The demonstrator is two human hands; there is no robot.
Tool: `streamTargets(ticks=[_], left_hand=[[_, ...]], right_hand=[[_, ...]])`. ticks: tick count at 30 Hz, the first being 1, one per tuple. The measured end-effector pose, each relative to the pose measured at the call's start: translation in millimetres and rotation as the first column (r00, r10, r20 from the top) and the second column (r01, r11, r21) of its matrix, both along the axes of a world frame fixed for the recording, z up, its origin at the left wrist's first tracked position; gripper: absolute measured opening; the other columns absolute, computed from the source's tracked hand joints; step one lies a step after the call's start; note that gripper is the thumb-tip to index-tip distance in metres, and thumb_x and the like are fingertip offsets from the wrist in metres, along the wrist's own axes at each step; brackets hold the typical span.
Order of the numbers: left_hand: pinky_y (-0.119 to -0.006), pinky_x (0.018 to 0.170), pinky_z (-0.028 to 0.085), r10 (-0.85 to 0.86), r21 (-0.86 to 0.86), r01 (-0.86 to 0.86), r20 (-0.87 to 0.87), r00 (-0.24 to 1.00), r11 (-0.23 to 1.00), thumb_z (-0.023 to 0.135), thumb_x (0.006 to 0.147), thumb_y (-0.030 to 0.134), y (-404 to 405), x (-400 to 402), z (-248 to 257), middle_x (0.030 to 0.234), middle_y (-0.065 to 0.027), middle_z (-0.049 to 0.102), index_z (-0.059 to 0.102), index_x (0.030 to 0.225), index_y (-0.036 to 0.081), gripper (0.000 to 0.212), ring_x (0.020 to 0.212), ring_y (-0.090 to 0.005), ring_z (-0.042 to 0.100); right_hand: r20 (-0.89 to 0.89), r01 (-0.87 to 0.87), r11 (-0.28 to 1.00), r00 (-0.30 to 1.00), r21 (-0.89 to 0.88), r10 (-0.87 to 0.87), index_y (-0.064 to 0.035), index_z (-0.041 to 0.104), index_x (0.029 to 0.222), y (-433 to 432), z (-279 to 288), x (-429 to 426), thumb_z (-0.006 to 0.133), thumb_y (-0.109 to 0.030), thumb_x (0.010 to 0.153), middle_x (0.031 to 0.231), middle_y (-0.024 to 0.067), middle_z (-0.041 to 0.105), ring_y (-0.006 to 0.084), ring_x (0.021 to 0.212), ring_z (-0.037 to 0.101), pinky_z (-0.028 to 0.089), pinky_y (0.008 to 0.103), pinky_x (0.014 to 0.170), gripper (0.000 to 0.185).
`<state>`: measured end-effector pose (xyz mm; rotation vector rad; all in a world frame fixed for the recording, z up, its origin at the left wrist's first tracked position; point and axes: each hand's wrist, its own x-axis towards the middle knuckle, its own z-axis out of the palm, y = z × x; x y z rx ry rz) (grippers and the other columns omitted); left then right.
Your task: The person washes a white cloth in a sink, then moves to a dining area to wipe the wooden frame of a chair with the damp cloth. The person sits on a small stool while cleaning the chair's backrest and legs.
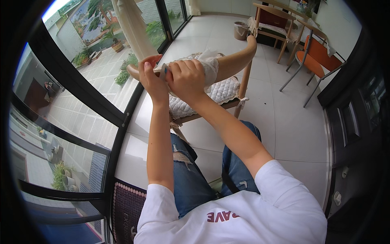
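Observation:
Both of my hands are raised over the curved wooden backrest [236, 61] of a chair in front of me. My right hand [187, 79] is curled in a fist around a pale ring-shaped thing [163, 70] with a bit of blue by the thumb; its exact kind is hard to tell. Against that ring lies my left hand [154, 82], thumb up and fingers partly bent; whether it grips is hidden. A thin white translucent sheet [210, 67], plastic or cloth, wraps the backrest beside my right fist. Below sits a quilted floral seat cushion [210, 96], tied to the chair frame.
Dark-framed glass doors [122, 122] run along the left, beside a cream curtain [135, 30]. A dark mat [128, 210] lies at lower left. Farther off stand a waste bin [240, 32], a wooden chair [274, 23] and an orange metal-legged chair [313, 61]. A dark door [350, 128] is at right.

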<state>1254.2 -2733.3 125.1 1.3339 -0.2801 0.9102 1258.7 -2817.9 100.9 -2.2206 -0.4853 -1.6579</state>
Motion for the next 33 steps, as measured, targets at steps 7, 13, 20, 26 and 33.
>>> streamTargets(ticks=[7,13,20,26,33], left_hand=[[-0.025,0.075,0.038,-0.038,-0.498,0.068,0.07,0.997,0.864,0.041,0.086,0.009,-29,-118,-43,0.096,-0.0069,0.049,0.043,0.093,0.005,0.009,0.087,-0.0121,0.047],[-0.035,0.091,0.037,0.398,0.481,-0.466,0.242,0.885,0.743,0.056,0.079,0.002,-35,-90,-92,0.115,-0.0112,0.047,0.051,0.108,0.007,0.031,0.107,-0.0233,0.046],[-0.044,0.099,0.03,0.199,0.781,-0.584,0.55,0.811,0.222,0.074,0.064,0.024,1,-28,-48,0.13,-0.0105,0.04,0.042,0.127,0.014,0.071,0.12,-0.0283,0.037],[-0.043,0.091,0.034,0.152,0.731,-0.673,0.657,0.739,0.11,0.064,0.069,0.021,-10,3,-39,0.113,-0.0089,0.046,0.042,0.126,0.015,0.062,0.103,-0.0246,0.045],[-0.042,0.082,0.039,0.257,0.524,-0.849,0.831,0.493,-0.066,0.054,0.077,0.021,-99,11,-47,0.103,-0.007,0.049,0.045,0.12,0.015,0.045,0.093,-0.0221,0.049]], right_hand=[[-0.125,-0.202,0.976,0.973,-0.077,0.192,-0.0039,0.054,0.113,9,-6,-27,0.054,-0.017,0.077,0.121,0.0134,0.051,0.0291,0.113,0.047,0.029,0.0407,0.101,0.038],[-0.121,-0.407,0.907,0.911,-0.109,0.394,-0.0054,0.058,0.104,-64,42,-33,0.049,-0.002,0.076,0.113,0.0102,0.057,0.031,0.112,0.048,0.031,0.0429,0.1,0.03],[-0.333,-0.23,0.972,0.921,-0.042,0.203,-0.008,0.061,0.093,-139,46,8,0.048,-0.021,0.082,0.095,0.0126,0.063,0.0284,0.096,0.056,0.038,0.0427,0.092,0.021],[-0.435,-0.066,0.99,0.893,0.128,0.116,-0.0055,0.066,0.074,-136,22,18,0.039,-0.027,0.088,0.071,0.0108,0.064,0.0238,0.074,0.061,0.043,0.0322,0.074,0.037],[-0.468,-0.23,0.887,0.78,0.401,0.415,-0.0074,0.066,0.073,-151,26,22,0.034,-0.023,0.085,0.073,0.0137,0.064,0.024,0.071,0.059,0.043,0.0331,0.074,0.038]])
